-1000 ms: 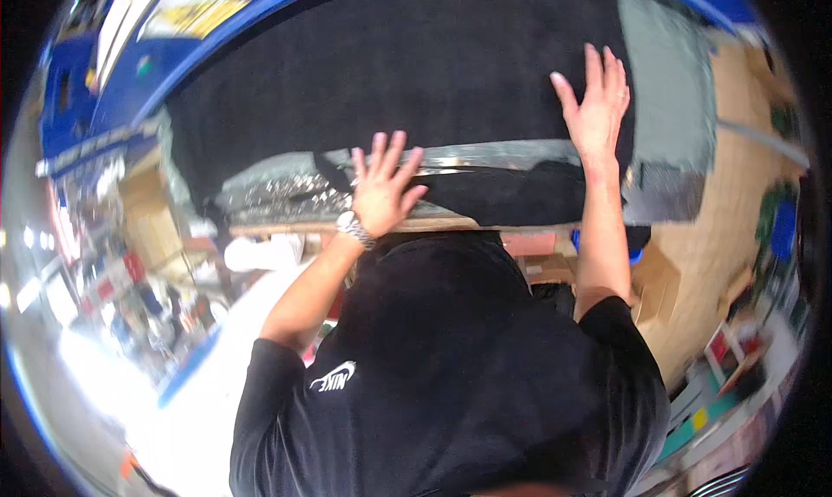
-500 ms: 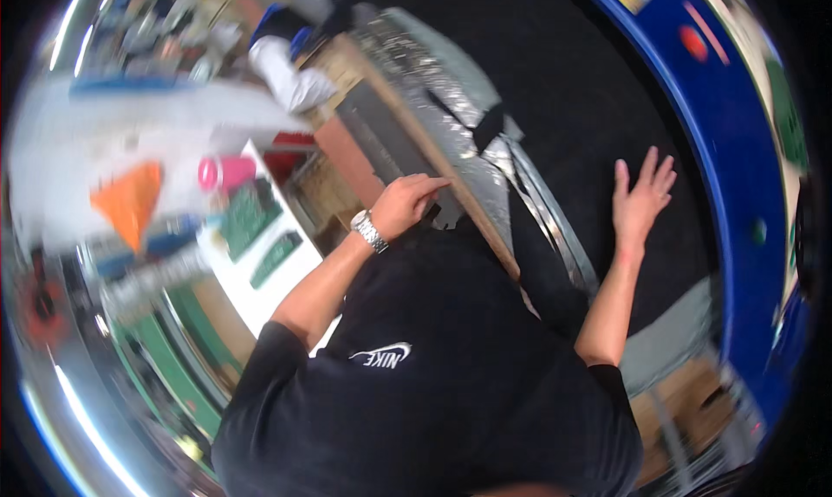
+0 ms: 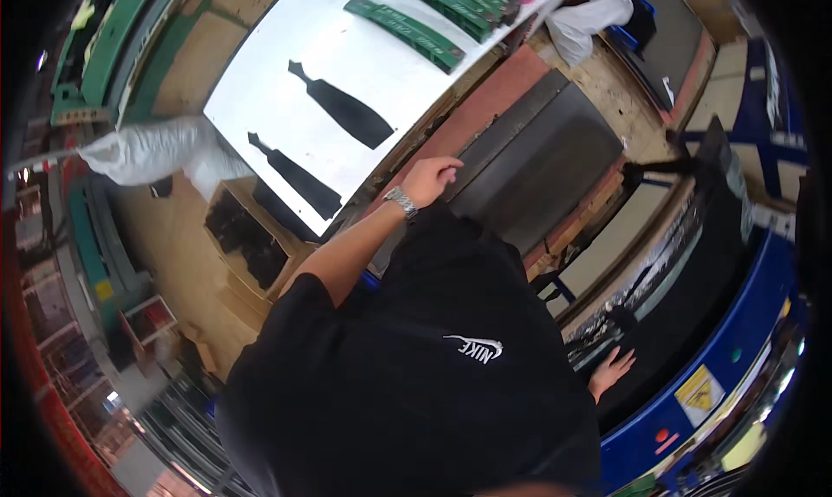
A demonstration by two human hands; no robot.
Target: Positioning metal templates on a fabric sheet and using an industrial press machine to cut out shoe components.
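Observation:
My left hand, with a metal watch at the wrist, hangs over the edge of a dark grey flat board. Its fingers are loosely bent and no object shows in them. My right hand is open, fingers spread, at or just above black sheet material alongside a blue machine frame; whether it touches the sheet I cannot tell. On a white table ahead of my left hand lie two black tie-shaped cut pieces and several green bars.
An open cardboard box with dark pieces inside stands at the left, by a white plastic sack. Green racks rise behind it. Another white bag sits beyond the board. A red button is on the blue frame.
My view and body have turned left, bringing the white table and black pieces into sight. The right hand now sits lower, near my side. My left forefinger, straight before, is more bent.

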